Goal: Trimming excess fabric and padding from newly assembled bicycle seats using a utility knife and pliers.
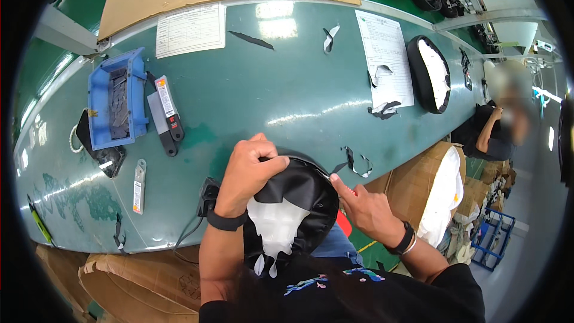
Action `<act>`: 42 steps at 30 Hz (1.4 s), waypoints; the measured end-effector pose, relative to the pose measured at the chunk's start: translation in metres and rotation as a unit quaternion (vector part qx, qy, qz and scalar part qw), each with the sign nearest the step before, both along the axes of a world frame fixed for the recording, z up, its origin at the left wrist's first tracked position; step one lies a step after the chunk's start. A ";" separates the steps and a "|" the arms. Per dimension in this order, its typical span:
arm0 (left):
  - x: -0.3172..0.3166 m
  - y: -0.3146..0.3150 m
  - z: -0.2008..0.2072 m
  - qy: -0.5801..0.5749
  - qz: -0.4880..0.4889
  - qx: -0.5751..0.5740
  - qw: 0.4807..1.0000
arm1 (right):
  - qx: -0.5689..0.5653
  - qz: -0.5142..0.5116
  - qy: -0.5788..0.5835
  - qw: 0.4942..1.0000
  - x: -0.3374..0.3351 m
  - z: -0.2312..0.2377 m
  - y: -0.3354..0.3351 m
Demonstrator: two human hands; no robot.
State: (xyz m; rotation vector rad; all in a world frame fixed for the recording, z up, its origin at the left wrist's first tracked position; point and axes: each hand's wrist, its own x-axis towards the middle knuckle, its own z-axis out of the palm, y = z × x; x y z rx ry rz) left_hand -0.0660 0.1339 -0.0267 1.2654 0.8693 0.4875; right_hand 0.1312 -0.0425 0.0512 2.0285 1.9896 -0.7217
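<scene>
**Carefully: the rim is where this can go wrong**

We have the black-covered pad (293, 190) at the near edge of the green table (257, 98), in front of our body, its white panel (276, 221) facing up. Our left hand (250, 170) grasps the upper rim, thumb and fingers bent over it. Our right hand (373, 212) closes around a slim tool (353, 191) with red on it, index finger stretched to the rim (the tip is too small to make out).

If that tool is sharp, as we suspect, a slip along the curve could nick the cover or run toward our left thumb; too much pressure or slack fabric would cause it. A loose left grip could let the pad twist. The dark scraps (350, 157) near our right hand could get caught underneath, and the cable (189, 232) beside our left forearm could snag.
</scene>
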 end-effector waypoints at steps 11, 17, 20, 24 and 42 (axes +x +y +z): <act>-0.002 -0.018 -0.002 0.066 -0.176 0.300 0.935 | 0.031 0.149 0.006 0.988 0.024 0.003 0.065; -0.014 -0.008 -0.005 -0.020 -0.077 0.161 0.984 | -0.002 0.113 0.013 0.994 0.010 0.005 0.045; -0.017 0.001 0.004 -0.171 -0.058 0.081 0.980 | -0.023 0.066 -0.033 0.997 0.010 0.006 0.011; -0.028 -0.008 -0.002 -0.431 0.208 -0.127 0.869 | -0.003 -0.024 -0.024 0.999 -0.014 0.016 -0.019; 0.012 0.028 0.011 -0.024 -0.089 -0.008 0.996 | 0.016 -0.016 -0.012 1.000 -0.001 0.003 0.012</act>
